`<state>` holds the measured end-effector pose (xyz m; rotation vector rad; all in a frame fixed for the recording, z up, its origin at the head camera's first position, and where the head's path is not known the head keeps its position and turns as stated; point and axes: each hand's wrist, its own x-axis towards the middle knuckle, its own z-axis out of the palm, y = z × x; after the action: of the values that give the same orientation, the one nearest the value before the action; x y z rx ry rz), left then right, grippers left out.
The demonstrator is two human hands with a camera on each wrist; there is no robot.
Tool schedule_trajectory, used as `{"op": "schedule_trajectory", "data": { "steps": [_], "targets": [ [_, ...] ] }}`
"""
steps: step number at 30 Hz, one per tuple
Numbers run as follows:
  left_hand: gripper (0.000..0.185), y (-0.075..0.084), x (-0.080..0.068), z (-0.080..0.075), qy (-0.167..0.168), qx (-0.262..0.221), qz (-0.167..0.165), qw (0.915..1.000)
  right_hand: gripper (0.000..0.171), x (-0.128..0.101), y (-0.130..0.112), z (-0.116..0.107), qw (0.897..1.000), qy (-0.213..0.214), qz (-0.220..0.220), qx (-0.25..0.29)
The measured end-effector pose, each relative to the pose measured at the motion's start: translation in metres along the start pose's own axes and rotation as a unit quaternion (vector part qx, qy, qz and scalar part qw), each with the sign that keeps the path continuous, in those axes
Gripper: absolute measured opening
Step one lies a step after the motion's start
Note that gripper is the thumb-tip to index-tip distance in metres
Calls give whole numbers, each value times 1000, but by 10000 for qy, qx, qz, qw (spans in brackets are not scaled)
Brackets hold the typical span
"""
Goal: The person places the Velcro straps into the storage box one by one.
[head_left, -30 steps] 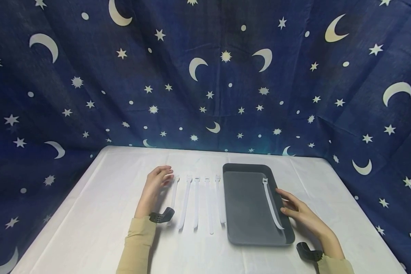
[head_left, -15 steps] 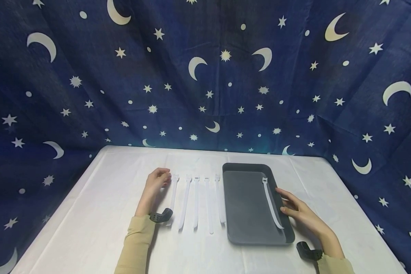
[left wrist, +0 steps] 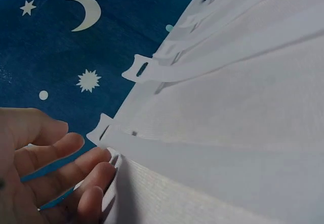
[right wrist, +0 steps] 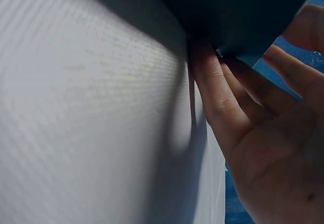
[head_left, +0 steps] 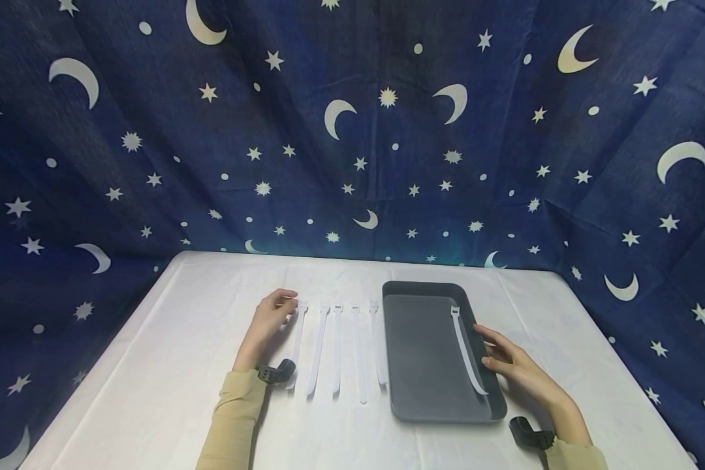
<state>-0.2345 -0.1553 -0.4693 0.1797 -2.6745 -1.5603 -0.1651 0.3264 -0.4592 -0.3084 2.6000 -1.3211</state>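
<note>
- My left hand [head_left: 268, 320] lies on the table [head_left: 170, 365], fingers loosely bent and gripping nothing, with the fingertips [left wrist: 96, 176] at the slotted head of the leftmost white strap [head_left: 297, 339]; I cannot tell from the wrist view whether they actually touch it.
- That leftmost white strap runs lengthwise toward me, flat on the table, its head at the far end just beside my fingertips.
- To its right lie four more white straps [head_left: 345, 346], side by side and roughly parallel, heads all at the far end, none touching my hand.
- My right hand [head_left: 514, 365] rests against the right rim of the dark tray [head_left: 423, 352], fingers extended and relaxed, not curled round anything; in the right wrist view the fingers [right wrist: 217, 100] press along the tray's outer wall where it meets the table.
- Inside the dark tray, near its right side, lies a single white strap [head_left: 466, 352], slightly slanted, head at the far end, close to my right fingers but apart from them.
- The dark tray sits on the table just to the right of the row of straps.
- Black wrist mounts show at both cuffs, and my sleeves are beige.
- Behind the table hangs a dark blue backdrop [head_left: 352, 130] printed with moons and stars.
</note>
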Motion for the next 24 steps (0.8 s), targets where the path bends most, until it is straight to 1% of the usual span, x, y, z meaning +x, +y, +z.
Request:
{"op": "schedule_trajectory", "data": {
  "steps": [6,11,17,24],
  "targets": [
    [31,-4,3,4,-9,303,95,9995,63,0,0,-1,10000,6,-26,-57],
    [30,-3,2,6,73,357,149,9992,63,0,1,-1,10000,6,-39,-74],
    [27,-2,1,6,147,383,179,9990,63,1,1,1,10000,23,-44,44],
    [26,-1,0,5,197,304,258,9990,63,0,0,1,9998,-1,-53,174]
  ]
}}
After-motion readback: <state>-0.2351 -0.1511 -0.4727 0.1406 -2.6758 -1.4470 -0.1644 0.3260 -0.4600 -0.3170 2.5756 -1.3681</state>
